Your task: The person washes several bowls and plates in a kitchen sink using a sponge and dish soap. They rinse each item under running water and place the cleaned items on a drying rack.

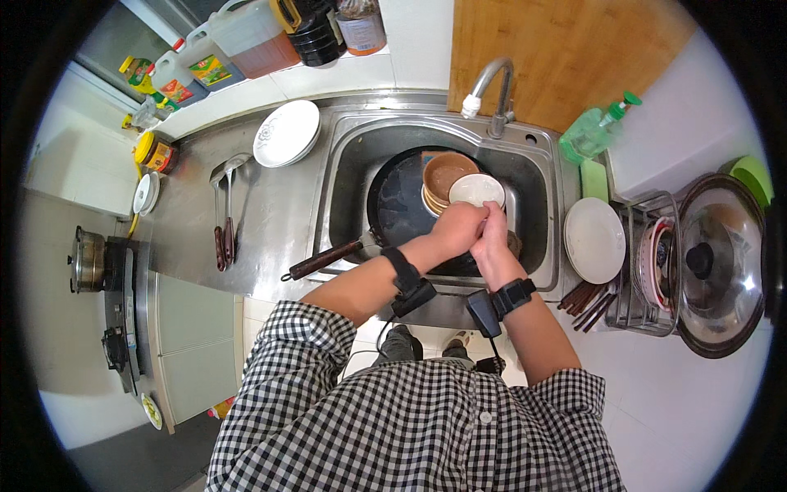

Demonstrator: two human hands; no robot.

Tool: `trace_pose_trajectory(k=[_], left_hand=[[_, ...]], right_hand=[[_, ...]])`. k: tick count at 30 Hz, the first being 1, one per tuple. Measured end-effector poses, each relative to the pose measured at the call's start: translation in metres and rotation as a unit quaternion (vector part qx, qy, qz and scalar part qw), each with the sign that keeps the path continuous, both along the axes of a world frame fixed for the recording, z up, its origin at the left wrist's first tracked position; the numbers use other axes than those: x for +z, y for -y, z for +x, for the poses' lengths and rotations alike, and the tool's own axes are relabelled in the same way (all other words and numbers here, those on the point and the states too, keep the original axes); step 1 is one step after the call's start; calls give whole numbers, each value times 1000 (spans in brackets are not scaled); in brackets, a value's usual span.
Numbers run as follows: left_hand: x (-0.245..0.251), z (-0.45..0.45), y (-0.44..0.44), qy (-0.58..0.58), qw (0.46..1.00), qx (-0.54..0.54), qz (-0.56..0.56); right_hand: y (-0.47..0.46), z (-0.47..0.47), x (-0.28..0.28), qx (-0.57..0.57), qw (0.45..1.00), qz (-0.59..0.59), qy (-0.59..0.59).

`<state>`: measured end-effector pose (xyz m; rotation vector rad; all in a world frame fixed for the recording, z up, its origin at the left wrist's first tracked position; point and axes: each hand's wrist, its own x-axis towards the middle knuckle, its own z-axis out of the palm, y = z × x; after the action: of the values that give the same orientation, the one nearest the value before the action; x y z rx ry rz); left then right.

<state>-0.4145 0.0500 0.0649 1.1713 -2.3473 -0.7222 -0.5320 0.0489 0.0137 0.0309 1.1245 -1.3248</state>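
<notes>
My left hand (460, 226) and my right hand (492, 237) are pressed together over the near side of a steel sink (535, 197). The fingers are curled, and what lies inside them is hidden. Just beyond, a white bowl (477, 189) touches or nearly touches my fingertips; whether I grip it cannot be seen. Next to it, a brown bowl (447, 174) tops a small stack. These bowls rest over a black frying pan (396, 197), whose dark handle (323, 261) juts past the sink's near left rim. A brownish item (514, 245) shows partly beside my right hand.
A faucet (504, 92) arches behind the sink. White plates (287, 134), a ladle and a turner (229, 209) lie left. To the right are a soap bottle (590, 134), a plate (594, 240), chopsticks (587, 302), a wire rack (645, 264) and a glass lid (719, 264).
</notes>
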Motion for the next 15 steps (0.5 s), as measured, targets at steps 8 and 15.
trace_pose_trajectory(k=[8,15], left_hand=[[-7,8,-4,-45,999,-22,8],[-2,14,0,240,950,-43,-194]], right_hand=[[-7,5,27,21,994,14,-110],[3,-2,20,84,987,-7,-140]])
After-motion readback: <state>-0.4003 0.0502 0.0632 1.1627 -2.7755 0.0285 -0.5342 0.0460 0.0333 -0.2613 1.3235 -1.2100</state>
